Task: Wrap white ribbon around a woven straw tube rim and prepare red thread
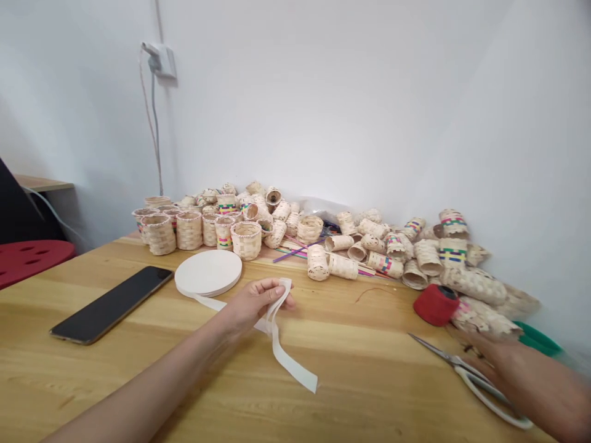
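My left hand (263, 304) pinches a folded loop of white ribbon (293, 366) between thumb and fingers. One loose end hangs down to the table, and the other side leads back to a flat white roll of ribbon (207, 271). My right hand (494, 357) is at the right, over or beside the white-handled scissors (462, 366), which lie with their blades pointing left. Motion blurs its fingers, and I cannot tell whether they touch the scissors. Just beyond that hand stands a cone of red thread (435, 304).
Several small woven bamboo baskets (246, 240) stand at the back left. A heap of woven tubes (369, 246) and coloured strips runs along the wall. A black phone (113, 304) lies at the left. Something green (540, 338) is at the far right.
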The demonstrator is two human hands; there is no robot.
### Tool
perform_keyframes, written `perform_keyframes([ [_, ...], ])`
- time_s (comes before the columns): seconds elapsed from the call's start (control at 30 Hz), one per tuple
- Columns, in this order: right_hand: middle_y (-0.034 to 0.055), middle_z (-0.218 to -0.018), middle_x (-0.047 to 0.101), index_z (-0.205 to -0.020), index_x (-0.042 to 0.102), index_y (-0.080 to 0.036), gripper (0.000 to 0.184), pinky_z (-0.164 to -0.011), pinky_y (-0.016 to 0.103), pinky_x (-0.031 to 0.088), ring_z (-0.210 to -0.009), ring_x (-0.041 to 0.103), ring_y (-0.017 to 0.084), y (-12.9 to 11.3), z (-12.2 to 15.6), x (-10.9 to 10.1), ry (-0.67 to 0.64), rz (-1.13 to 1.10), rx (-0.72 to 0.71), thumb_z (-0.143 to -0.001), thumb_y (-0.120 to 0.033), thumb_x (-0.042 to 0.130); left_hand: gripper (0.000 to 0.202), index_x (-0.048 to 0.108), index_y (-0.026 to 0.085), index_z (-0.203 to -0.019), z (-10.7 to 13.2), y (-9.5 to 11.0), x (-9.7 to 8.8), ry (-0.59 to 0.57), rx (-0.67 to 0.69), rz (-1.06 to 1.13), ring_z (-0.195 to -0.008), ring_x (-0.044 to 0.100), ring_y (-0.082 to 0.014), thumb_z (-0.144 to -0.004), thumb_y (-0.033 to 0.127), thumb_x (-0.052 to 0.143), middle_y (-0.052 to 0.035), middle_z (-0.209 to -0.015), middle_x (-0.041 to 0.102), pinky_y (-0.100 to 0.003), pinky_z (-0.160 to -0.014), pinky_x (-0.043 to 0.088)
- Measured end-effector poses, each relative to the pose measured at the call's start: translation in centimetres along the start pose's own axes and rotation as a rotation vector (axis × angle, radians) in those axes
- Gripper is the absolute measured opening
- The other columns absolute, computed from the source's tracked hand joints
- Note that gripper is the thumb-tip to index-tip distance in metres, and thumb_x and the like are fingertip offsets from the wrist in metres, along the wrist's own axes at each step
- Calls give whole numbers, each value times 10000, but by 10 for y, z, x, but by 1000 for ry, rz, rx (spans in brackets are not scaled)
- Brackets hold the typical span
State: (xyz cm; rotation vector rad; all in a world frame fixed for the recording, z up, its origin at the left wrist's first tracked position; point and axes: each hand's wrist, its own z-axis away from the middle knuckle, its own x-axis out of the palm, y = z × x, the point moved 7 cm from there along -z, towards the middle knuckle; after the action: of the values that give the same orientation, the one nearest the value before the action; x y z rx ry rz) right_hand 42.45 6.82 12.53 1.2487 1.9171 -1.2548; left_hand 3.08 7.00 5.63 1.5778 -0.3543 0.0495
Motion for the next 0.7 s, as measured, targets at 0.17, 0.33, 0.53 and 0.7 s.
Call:
perform_keyframes([
  [0.17,79,-1067,709,-1004,732,-269,294,-795,395,471,-935,640,296,-148,28,92,-508,-339,-309,-804,-435,594,324,706,159,-893,0,1,-4,57,51,-30,-975,586,-199,-707,422,742,-79,-981,700,-282,-887,397],
  [0.33,56,-1004,697,-981,704,-193,236,-755,304,443,-916,606,233,-241,39,159,-714,-755,-390,-779,-301,644,276,727,182,-857,5,11,-6,88,127,-93,-1160,497,-230,-722,422,724,-60,-1249,600,-289,-950,371],
  [0.53,-24,-622,580,-694,622,-158,227,-573,237,371,-582,505,121,-235,26,175,-729,-939,-237,-742,-378,648,368,734,135,-889,0,10,-14,176,146,-190,-917,609,-239,-695,447,708,-87,-958,716,-330,-834,438],
  [0.7,-32,-588,573,-649,629,-169,290,-579,236,395,-576,509,122,-201,17,161,-666,-911,-109,-719,-441,701,288,733,126,-817,2,9,-18,293,172,-351,-769,621,-206,-732,387,645,-68,-810,725,-292,-706,457],
])
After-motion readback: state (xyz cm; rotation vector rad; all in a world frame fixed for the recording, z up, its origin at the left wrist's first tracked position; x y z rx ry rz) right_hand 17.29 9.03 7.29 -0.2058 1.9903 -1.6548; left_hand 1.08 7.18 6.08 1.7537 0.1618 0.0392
